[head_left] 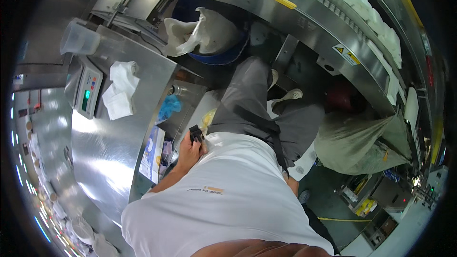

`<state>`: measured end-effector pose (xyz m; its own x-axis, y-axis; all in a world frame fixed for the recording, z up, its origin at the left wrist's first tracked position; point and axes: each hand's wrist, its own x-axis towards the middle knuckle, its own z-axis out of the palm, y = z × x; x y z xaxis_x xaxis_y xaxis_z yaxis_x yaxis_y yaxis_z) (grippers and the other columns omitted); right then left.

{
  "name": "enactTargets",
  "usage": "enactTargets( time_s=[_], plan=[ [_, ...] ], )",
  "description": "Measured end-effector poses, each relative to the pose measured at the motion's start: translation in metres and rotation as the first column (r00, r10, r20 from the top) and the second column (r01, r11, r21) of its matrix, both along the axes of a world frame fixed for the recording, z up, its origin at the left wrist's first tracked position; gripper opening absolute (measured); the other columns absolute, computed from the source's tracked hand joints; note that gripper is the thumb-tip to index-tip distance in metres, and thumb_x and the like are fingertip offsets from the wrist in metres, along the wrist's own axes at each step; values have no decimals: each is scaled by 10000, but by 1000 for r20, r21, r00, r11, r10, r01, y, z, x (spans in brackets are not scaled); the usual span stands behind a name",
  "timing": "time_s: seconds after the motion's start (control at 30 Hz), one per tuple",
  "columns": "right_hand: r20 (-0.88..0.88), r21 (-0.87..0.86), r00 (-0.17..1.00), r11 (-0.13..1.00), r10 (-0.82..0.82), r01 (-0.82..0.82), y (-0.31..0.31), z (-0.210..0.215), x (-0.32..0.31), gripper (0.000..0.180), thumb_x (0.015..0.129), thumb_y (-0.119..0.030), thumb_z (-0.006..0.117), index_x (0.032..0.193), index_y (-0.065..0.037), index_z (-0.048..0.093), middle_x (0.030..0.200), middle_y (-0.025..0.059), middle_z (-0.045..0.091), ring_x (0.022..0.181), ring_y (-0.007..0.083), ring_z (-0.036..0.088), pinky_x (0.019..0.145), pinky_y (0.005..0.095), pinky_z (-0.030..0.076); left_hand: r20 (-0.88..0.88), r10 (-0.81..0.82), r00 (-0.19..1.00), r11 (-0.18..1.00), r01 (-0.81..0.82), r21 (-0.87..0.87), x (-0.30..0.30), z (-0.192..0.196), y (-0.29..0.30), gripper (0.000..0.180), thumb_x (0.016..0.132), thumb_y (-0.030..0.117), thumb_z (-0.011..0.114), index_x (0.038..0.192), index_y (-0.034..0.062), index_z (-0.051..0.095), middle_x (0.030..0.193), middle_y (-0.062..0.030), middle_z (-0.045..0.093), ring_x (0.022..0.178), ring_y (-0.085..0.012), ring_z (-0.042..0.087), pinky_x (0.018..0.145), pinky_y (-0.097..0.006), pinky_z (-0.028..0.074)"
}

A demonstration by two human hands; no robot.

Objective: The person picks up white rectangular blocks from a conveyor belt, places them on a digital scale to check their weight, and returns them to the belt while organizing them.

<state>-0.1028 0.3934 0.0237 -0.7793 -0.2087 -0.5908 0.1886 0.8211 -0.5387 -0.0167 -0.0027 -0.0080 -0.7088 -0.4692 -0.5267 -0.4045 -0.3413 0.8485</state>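
Beside my left hip, my left hand (191, 151) is closed around a black plastic buckle (195, 134), which sticks up past the thumb and fingers. A black strap (259, 123) lies over the grey trousers (247, 95) and runs down along my right side. Only a bit of my right forearm (292, 184) shows past the white shirt (228, 176); the hand itself is hidden behind my body.
To my left, a steel table (107, 162) carries a digital scale (89, 90), white cloths (122, 90) and a clear plastic jug (80, 38). A blue bin (223, 57) with a whitish liner stands ahead. A steel conveyor machine (304, 16) curves across the front; a plastic-covered bulk (359, 140) is at right.
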Motion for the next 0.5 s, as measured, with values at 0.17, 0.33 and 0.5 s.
enactTargets(
  time_s=[0.17,0.33,0.5],
  plan=[
    [-125,-289,973,945,-194,152,-49,4,-33,415,1092,-331,503,953,31,648,726,103,621,650,236,568,639,402,461,-84,14,996,996,-21,-83,2,-16,-8,397,981,6,405,1362,52,507,795,-22,563,557,-79,478,482,-248,376],
    [181,-602,973,766,-142,224,-118,37,-89,272,1131,-302,463,1049,-48,515,675,-12,491,569,82,436,505,245,345,-181,200,963,980,-194,48,-24,17,-16,260,965,-12,456,1201,43,549,891,-41,631,683,-68,482,620,-254,432],
    [228,-489,969,872,94,30,-160,38,-114,294,1120,-268,495,1008,-8,572,666,1,528,557,92,469,501,272,369,-195,44,980,993,-64,-98,-18,10,-13,176,987,-2,470,1123,41,573,890,-10,606,700,-56,480,630,-234,420]
  ],
)
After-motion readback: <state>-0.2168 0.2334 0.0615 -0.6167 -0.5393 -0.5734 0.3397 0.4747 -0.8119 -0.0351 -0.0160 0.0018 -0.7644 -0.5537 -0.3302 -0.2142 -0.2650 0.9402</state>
